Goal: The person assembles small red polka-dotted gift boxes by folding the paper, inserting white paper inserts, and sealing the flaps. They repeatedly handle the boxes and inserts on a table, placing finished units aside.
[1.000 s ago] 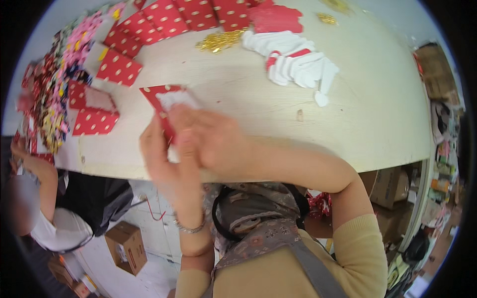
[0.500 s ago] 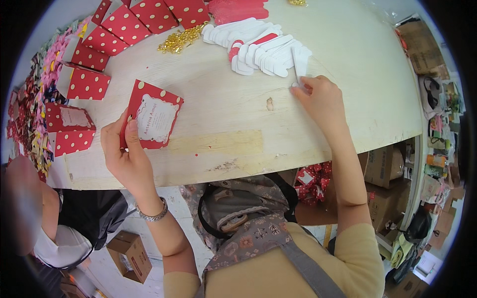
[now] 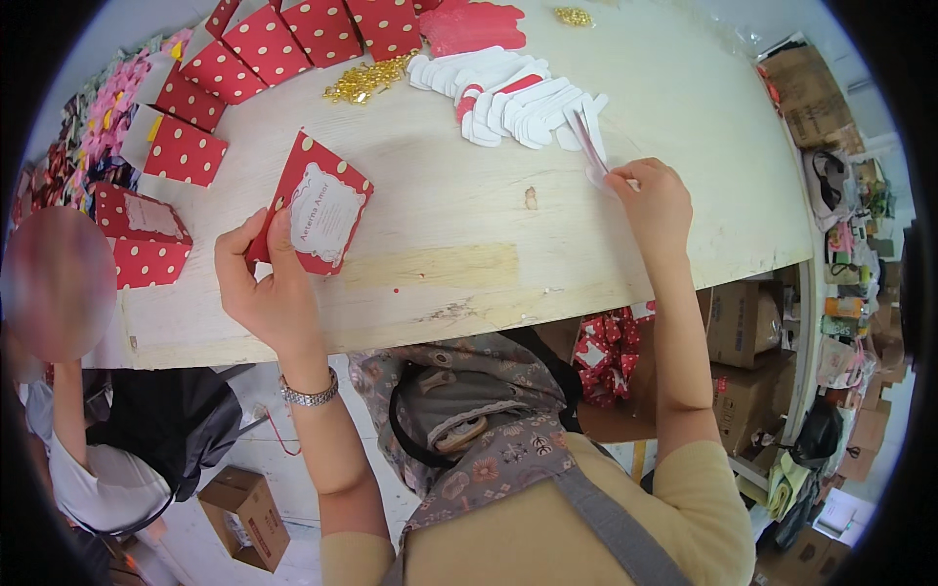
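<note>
Held in my left hand (image 3: pixel 269 293) is a red paper box (image 3: pixel 344 246) with cream dots and a white scalloped label. The thumb lies on its front and the fingers are behind it. To the right, my right hand (image 3: pixel 657 210) pinches the near end of a white paper strip (image 3: pixel 586 145) with rounded ends. That strip looks tilted at the right end of a fanned pile of white strips (image 3: pixel 532 112), where a few red faces show. Whether the pinched strip is fully off the pile, I cannot tell.
Red dotted boxes (image 3: pixel 256 47) curve along the table's far left. Small gold fasteners (image 3: pixel 369 82) lie beside the white strips, and red strips (image 3: pixel 474 24) behind them. A co-worker's arm (image 3: pixel 68 410) is at the left. Cardboard boxes (image 3: pixel 747 322) stand under the table's right side.
My left hand has raised the red box slightly away from me and to the right. My right hand has shifted right, and the white strip in it now tilts up from the pile.
</note>
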A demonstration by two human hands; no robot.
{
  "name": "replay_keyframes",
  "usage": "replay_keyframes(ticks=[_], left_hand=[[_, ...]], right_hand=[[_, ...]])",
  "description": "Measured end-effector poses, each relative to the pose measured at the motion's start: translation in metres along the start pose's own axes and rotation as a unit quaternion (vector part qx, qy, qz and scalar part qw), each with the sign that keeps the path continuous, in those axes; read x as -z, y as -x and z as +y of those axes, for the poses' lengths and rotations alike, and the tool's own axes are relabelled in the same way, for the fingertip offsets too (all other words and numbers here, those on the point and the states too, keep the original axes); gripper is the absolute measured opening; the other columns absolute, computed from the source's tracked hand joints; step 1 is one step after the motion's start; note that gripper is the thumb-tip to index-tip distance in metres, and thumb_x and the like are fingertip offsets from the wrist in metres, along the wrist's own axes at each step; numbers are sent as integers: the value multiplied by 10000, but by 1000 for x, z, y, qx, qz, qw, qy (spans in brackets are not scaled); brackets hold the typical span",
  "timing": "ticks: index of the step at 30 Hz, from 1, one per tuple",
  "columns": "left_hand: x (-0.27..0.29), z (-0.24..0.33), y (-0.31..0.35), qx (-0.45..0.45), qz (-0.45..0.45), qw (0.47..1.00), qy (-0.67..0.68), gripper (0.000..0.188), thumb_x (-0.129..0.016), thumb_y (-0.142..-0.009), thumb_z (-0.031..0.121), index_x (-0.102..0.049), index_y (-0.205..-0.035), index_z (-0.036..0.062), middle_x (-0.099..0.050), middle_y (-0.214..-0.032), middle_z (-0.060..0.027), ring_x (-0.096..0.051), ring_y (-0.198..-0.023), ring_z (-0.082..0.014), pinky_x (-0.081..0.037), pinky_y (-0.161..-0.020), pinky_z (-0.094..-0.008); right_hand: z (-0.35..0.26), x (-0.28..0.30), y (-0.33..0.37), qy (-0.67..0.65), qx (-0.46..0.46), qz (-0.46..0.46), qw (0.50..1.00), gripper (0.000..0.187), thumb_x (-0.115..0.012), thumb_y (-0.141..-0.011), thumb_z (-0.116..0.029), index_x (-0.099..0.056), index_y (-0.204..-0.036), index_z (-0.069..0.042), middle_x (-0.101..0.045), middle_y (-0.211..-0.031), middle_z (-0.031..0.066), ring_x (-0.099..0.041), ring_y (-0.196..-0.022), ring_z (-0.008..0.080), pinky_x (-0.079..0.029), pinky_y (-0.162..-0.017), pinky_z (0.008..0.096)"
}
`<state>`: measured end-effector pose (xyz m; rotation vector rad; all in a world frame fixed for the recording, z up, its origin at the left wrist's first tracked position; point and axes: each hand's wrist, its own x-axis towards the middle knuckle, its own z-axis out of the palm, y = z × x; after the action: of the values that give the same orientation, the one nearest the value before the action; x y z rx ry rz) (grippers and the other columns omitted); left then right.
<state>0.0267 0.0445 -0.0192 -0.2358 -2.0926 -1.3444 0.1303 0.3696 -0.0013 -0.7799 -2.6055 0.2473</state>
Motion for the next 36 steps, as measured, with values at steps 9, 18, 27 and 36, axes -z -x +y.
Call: replay_keyframes(ticks=[9,18,27,36], left_hand=[[3,-5,-22,0,-42,999,3,115,-655,-878,91,-646,-962,12,-647,-912,-50,-569,-823,-96,-459,-732,-226],[8,-2,-34,-17,-130,990,44,118,-570,-883,53,-647,-969,27,-570,-780,-68,-491,-726,-213,-404,-693,-304],[-1,-10,-23,-34,-79,996,33,98,-646,-783,-28,-615,-863,19,-597,-779,-69,-508,-723,-213,-413,-660,-304],[-11,-16,-19,-67,-12,998,12,158,-638,-725,-52,-592,-854,27,-616,-791,-75,-511,-694,-219,-417,-641,-308]], right_hand=[[-135,-14,5,-652,-61,-309,690,189,-636,-887,-98,-643,-1003,50,-691,-864,94,-668,-711,135,-516,-583,222],[-206,-47,-6,-608,59,-389,690,114,-693,-842,-70,-635,-909,2,-668,-790,50,-631,-641,85,-496,-549,203],[-201,-58,-6,-514,308,-210,772,114,-726,-761,-126,-633,-764,-59,-646,-702,78,-610,-555,205,-475,-512,296],[-168,-112,-79,-354,282,-50,891,104,-647,-838,-50,-689,-933,-57,-641,-846,66,-622,-650,177,-498,-578,286]])
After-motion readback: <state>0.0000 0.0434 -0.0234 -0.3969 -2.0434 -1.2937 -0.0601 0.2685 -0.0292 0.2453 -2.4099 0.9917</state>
